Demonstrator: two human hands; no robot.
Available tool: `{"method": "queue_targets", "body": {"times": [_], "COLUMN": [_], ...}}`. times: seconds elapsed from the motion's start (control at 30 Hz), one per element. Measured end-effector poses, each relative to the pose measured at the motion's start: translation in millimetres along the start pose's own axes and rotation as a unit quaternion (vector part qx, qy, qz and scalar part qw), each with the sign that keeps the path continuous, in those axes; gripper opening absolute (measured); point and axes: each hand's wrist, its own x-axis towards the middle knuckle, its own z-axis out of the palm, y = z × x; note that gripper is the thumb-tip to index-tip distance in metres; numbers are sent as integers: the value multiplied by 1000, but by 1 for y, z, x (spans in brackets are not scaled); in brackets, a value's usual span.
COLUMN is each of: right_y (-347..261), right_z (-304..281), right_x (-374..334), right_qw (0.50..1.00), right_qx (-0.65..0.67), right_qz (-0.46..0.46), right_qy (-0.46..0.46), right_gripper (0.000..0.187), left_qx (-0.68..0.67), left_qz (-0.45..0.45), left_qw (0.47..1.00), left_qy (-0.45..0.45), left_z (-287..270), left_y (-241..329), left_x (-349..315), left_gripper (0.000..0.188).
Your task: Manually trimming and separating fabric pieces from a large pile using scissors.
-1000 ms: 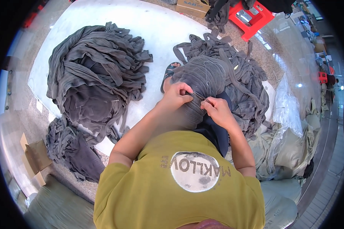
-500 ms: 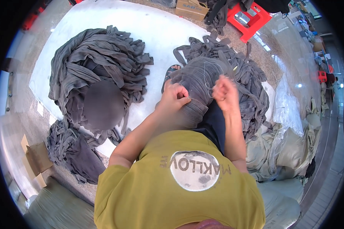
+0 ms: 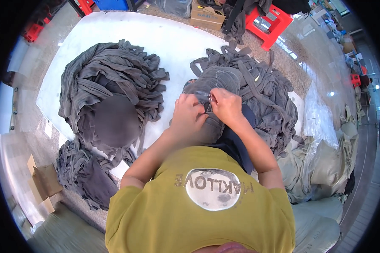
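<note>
A rolled bundle of dark grey cloth (image 3: 219,78) with loose pale threads across it lies over my lap. On its near left side, my left hand (image 3: 190,113) has its fingers curled and pinches the cloth. My right hand (image 3: 227,105) is closed at the fingertips just right of my left hand, against the bundle. A small dark, shiny bit shows at its fingertips, too small to name. Right behind the bundle spreads a heap of grey cloth strips (image 3: 278,97).
A larger pile of grey cloth strips (image 3: 109,63) lies on a white sheet (image 3: 173,46) at the left. Beyond the sheet are a cardboard box (image 3: 207,19) and a red stool (image 3: 274,25). Olive sacks (image 3: 312,168) and clear plastic (image 3: 318,116) lie at right.
My right hand has come left and down from beside the bundle to meet my left hand. My left hand has shifted slightly, its fingers now lower over the cloth.
</note>
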Motion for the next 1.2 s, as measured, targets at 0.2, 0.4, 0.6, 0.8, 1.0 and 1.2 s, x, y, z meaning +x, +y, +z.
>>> {"method": "queue_targets", "body": {"times": [0.2, 0.4, 0.6, 0.8, 1.0, 1.2], "right_y": [88, 102, 101, 91, 33, 16], "right_z": [2, 5, 38, 12, -30, -20], "right_x": [63, 109, 105, 86, -29, -122], "right_qw": [967, 958, 958, 955, 968, 983], "right_qx": [-179, -197, -158, 158, 206, 158], "right_qz": [60, 151, 236, 217, 140, 78], "right_qy": [169, 145, 33, 130, -1, 51], "right_gripper": [16, 16, 16, 28, 25, 21], "left_qx": [91, 44, 48, 91, -326, -485], "left_qz": [194, 145, -106, -61, -358, -312], "left_qw": [958, 982, 978, 994, 867, 812], "left_qy": [-192, -114, -170, -11, -112, -89], "left_z": [-47, -123, -95, -41, -7, -16], "left_y": [21, 21, -47, -21, -51, -33], "left_x": [-9, -47, -85, 1, 43, 49], "left_gripper": [16, 31, 31, 58, 36, 19]}}
